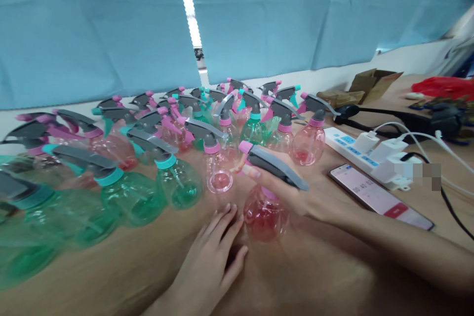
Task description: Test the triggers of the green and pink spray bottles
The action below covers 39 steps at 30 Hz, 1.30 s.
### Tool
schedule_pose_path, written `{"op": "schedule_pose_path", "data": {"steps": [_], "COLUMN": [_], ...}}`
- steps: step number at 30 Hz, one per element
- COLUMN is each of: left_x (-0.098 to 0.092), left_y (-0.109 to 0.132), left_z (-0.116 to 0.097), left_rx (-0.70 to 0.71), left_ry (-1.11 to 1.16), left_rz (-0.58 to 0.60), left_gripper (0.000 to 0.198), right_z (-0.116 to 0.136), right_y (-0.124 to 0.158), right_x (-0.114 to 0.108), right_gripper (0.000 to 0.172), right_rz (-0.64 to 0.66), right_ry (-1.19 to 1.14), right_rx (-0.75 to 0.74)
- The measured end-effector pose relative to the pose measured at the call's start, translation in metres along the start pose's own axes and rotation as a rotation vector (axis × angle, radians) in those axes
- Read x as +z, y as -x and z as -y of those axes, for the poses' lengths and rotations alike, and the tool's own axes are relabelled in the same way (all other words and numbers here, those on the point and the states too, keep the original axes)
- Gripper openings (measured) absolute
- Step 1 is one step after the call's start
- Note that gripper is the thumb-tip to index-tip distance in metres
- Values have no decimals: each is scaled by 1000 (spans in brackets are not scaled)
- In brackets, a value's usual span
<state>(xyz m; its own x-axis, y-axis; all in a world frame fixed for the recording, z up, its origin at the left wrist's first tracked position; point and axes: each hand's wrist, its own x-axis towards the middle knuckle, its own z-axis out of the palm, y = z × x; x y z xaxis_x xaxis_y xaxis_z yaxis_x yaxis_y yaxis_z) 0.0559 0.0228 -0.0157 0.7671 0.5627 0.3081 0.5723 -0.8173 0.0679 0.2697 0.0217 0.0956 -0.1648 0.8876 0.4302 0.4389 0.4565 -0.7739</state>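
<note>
Near edge, middle of the worktop (111, 276): left hand (213, 256) lies palm down, fingers straight and together, holding nothing. Its fingertips are just beside the pink bottle (264, 217); no contact that I can see.

Just behind: right hand (292, 197) reaches in from the right edge, wrapped round the bottle's neck under the grey spray head (276, 165), one fingertip up by the pink nozzle. The bottle leans a little. Cannot tell whether its base rests on the worktop.

Judgement: the neck is the sound place to grip, since the clear plastic body would probably dent. Finger is best kept off the trigger, and the nozzle away from the phone (377, 196) and the power strip (351, 148) with its chargers near the right edge. The free left hand is well placed to steady the belly.

Farther: small pink bottle (219, 170) nearest, then a close-packed crowd of spray bottles (177, 123), green and pink, spreading to the far left. Gaps between them are narrow, so any bottle moved among them should be upright.

Far right corner: cardboard box (374, 81).
</note>
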Motion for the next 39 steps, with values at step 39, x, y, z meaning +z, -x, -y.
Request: {"op": "schedule_pose_path", "data": {"steps": [39], "left_x": [-1], "left_y": [0], "left_z": [-4], "left_rx": [-12], "left_ry": [-18], "left_rz": [41], "left_gripper": [41], "right_z": [-2], "right_y": [1], "right_x": [4], "right_gripper": [17], "right_rz": [-13], "right_ry": [-67], "right_rx": [73]}}
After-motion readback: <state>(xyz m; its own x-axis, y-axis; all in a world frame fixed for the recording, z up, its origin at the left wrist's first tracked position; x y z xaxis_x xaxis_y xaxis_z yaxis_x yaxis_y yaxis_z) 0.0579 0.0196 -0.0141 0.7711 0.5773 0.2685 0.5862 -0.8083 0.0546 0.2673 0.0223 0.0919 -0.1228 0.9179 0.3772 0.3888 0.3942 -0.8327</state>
